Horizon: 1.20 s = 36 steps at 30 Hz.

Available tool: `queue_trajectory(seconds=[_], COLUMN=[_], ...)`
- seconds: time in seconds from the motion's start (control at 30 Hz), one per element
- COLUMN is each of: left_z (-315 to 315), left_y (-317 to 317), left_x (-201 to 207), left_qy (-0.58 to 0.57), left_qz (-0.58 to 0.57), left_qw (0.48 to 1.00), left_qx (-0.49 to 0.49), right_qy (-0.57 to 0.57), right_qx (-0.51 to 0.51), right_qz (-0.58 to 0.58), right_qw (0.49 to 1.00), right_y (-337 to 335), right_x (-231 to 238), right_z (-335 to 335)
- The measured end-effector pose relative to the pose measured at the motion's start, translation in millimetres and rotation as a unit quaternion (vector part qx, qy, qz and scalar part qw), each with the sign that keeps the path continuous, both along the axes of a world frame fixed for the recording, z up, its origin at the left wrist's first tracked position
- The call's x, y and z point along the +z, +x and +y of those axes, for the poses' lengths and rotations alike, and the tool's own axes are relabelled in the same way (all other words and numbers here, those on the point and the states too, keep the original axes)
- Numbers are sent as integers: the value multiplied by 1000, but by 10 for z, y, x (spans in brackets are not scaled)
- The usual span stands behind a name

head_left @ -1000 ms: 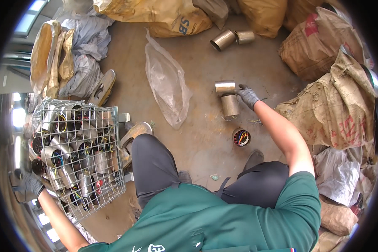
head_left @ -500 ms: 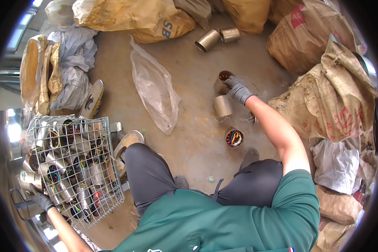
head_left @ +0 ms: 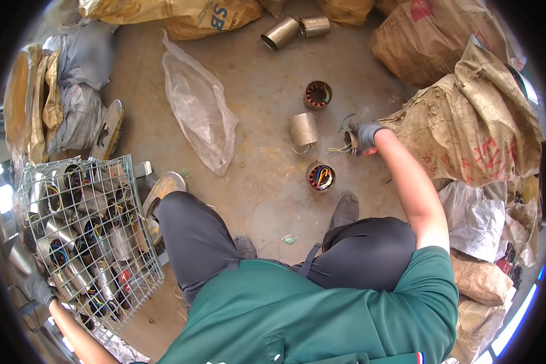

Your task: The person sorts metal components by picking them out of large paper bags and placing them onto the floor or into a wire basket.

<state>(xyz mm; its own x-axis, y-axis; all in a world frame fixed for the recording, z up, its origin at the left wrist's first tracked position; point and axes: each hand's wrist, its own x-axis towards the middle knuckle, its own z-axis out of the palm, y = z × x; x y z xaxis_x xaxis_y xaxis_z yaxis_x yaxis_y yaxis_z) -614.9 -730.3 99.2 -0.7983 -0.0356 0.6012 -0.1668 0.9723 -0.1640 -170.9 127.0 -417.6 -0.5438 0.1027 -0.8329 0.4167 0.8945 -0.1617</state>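
My left hand (head_left: 40, 289), in a grey glove, is at the far left beside the wire basket (head_left: 155, 267). It touches the lower end of a silver metal cylinder (head_left: 22, 258); its fingers are mostly hidden. To the right, my gloved right hand (head_left: 364, 137) is closed round a small motor stator (head_left: 349, 141) with loose wires trailing from it, low over the floor. Left of that hand a bare metal cylinder (head_left: 303, 129) lies on its side. One stator in a metal shell (head_left: 317, 95) stands upright beyond it, and another with coloured wires (head_left: 320, 177) stands nearer my feet.
Several wired motor parts fill the basket. Two empty metal shells (head_left: 280, 33) lie at the back. A clear plastic bag (head_left: 200, 109) is spread on the floor (head_left: 261, 79). Large brown sacks (head_left: 461, 127) line the right side, and others stand along the back.
My right hand has let go of the upright stator at the back and moved nearer and to the right, onto the small wired stator. My left hand stays beside the basket; the view has shifted.
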Motion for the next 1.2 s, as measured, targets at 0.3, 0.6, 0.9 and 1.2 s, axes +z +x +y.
queue_trajectory(seconds=[0.3, 0.6, 0.9, 1.2], left_z=[-538, -687, -675, -825], left_y=[367, 662, 772, 861], left_x=[-219, -486, -550, -515], left_qy=[39, 51, 52, 8], left_qz=[1, 4, 18, 12], left_qw=[999, 998, 998, 999], left_qx=[-21, -19, 1, 50], right_qy=[-30, -103, -65, -205], right_qx=[-93, -104, -288, -670], right_qz=[207, 266, 428, 269], right_qw=[973, 953, 854, 661], right_y=[403, 425, -793, -3002], right_x=[48, 128, 423, -262], right_z=[-273, -530, 331, 445])
